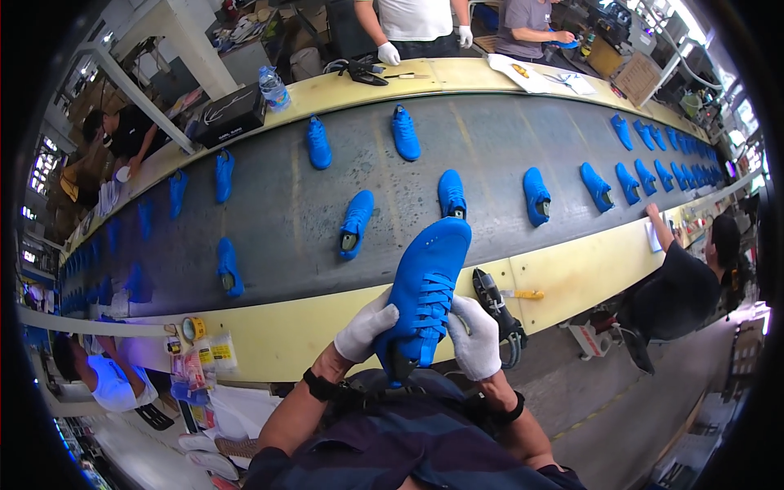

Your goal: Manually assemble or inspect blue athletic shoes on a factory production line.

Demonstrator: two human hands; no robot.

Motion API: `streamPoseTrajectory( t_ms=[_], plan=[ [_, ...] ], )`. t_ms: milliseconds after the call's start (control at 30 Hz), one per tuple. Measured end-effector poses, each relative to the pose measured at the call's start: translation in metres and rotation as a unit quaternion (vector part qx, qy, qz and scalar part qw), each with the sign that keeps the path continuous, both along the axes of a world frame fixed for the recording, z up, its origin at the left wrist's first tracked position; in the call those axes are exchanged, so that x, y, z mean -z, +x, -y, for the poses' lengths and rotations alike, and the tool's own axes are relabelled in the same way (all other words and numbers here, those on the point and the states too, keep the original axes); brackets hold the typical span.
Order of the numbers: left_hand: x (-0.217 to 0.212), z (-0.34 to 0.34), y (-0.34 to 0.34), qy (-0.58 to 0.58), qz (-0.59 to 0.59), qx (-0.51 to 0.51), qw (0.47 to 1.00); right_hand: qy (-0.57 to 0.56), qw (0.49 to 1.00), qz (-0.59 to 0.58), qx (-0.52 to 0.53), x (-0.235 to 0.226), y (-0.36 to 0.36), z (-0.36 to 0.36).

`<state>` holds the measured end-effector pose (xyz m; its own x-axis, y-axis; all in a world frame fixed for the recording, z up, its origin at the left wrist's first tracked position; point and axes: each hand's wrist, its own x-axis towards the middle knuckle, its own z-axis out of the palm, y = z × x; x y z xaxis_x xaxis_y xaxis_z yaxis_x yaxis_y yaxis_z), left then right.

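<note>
A blue lace-up sneaker (423, 282) is held up in front of me, toe pointing away and laces facing up. My left hand (367, 327), in a white glove, grips its left side near the heel. On the other side my right hand (475, 336), also gloved in white, closes its fingers at the laces and collar edge. Just beyond the toe, another blue sneaker (452, 194) rests on the grey conveyor belt (490, 122), partly hidden by the held one. A further blue sneaker (357, 223) lies on the belt to the left of it.
Rows of blue shoes (598, 186) stretch along the belt both ways. On its near cream ledge (572, 269) lie a black handheld tool (494, 302), a yellow-handled tool (527, 294) and yellow tape (193, 328). A bottle (273, 88) and black box (231, 114) stand opposite. Several people work around the belt.
</note>
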<state>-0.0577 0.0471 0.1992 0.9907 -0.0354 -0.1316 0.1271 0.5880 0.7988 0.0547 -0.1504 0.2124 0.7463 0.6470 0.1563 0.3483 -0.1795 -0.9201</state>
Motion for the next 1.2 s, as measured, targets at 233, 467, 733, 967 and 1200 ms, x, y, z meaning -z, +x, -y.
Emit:
streamPoseTrajectory(
  t_ms=[233, 467, 733, 967, 1200],
  plan=[
    [0.000, -0.003, -0.005, 0.042, -0.034, -0.060, 0.997, -0.009, 0.989, 0.093, -0.119, -0.033, -0.003, 0.008],
    [0.018, -0.009, -0.023, 0.052, -0.095, -0.072, 0.991, -0.146, 0.926, 0.253, -0.240, -0.040, 0.005, -0.032],
    [0.060, -0.014, -0.025, -0.035, -0.221, -0.109, 0.968, -0.217, 0.908, 0.245, -0.262, 0.015, 0.010, -0.054],
    [0.232, -0.024, -0.052, 0.255, -0.251, -0.142, 0.923, -0.283, 0.900, 0.216, -0.251, 0.155, -0.007, -0.091],
    [0.292, 0.008, -0.059, 0.559, -0.200, 0.039, 0.803, -0.285, 0.872, 0.257, -0.303, 0.238, -0.043, -0.098]
  ],
)
